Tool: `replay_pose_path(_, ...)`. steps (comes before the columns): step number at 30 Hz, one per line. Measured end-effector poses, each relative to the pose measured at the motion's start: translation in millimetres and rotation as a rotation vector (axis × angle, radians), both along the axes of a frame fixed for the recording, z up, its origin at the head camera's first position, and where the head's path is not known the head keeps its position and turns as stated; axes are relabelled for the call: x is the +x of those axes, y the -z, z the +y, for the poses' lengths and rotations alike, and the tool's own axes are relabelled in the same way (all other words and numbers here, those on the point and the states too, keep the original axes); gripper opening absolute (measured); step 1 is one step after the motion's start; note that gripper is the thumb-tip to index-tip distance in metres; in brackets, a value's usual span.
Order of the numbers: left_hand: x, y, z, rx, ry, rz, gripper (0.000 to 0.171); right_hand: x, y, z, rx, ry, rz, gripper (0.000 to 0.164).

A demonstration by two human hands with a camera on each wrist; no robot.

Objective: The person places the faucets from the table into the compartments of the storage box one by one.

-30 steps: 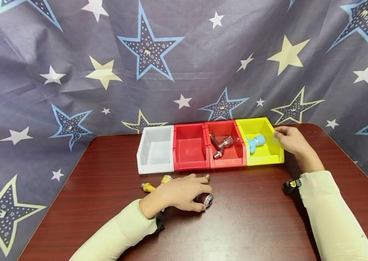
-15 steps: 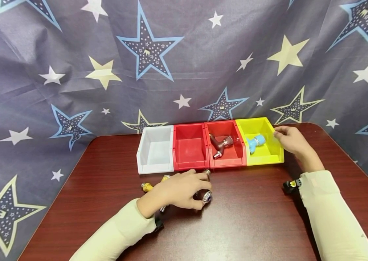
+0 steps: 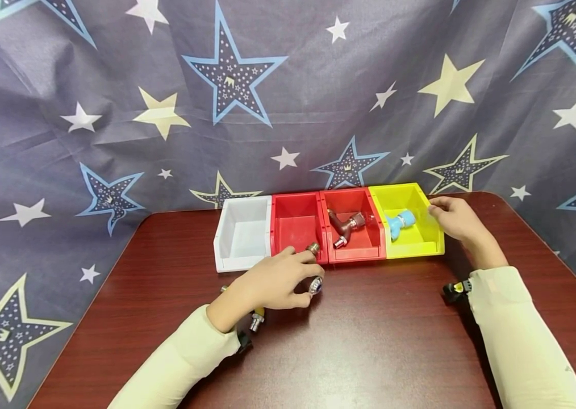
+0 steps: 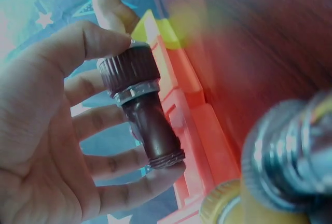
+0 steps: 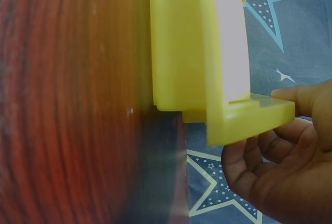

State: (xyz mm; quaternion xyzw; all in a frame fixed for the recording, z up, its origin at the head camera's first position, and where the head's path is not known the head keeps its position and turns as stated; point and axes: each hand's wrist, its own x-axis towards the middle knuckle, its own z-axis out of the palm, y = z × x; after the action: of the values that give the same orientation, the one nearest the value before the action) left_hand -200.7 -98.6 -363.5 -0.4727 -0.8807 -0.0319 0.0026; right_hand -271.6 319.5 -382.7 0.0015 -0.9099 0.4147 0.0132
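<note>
While brown tap (image 4: 153,125) is held, cap disc's (image 3: 316,285) detail unreadable.

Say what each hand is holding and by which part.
Left hand: a dark brown tap, thumb on its ribbed knob, a finger at the threaded end. Right hand: the yellow bin, pinched at its outer rim.

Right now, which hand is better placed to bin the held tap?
Likely the left hand: it holds the tap close to a red bin, while the right hand grips the yellow bin.
</note>
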Motion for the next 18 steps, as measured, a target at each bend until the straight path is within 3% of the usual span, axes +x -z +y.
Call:
replay_pose_path(12,-19.7,4.2,-5.5,0.102,-0.064,0.085,0.041,0.5,1.3,0.5,0.01,-0.001,0.002,0.051)
replay_pose_path(18,-29.3,1.5,-3.4,0.124,-0.166,0.107,0.042,1.3,-0.1,-0.2,0.004,0.002,0.006,0.05)
